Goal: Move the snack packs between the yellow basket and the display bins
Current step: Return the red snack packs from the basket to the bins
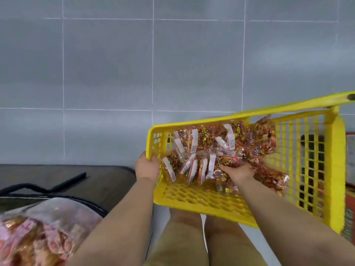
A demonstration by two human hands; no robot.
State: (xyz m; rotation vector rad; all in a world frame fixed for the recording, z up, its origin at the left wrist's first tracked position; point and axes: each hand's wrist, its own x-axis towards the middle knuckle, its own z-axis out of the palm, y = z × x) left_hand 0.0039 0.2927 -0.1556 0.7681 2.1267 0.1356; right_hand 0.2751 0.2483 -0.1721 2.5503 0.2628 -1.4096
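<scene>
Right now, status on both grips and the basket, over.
Left grip holds yellow plastic mesh basket by its rim, tilted. Right grip inside on clear-wrapped snack packs, hold unclear. Nothing in the way.

The yellow basket [201,200] is seen tilted over a grey tiled floor [107,73]. Its near left rim is clasped by the left grip [148,166]. The right grip [238,170] is sunk among the snack packs [194,156] heaped inside, its fingertips partly hidden. A clear bag of pink sweets [38,237] is seen lower left, beside a dark surface [96,181].
</scene>
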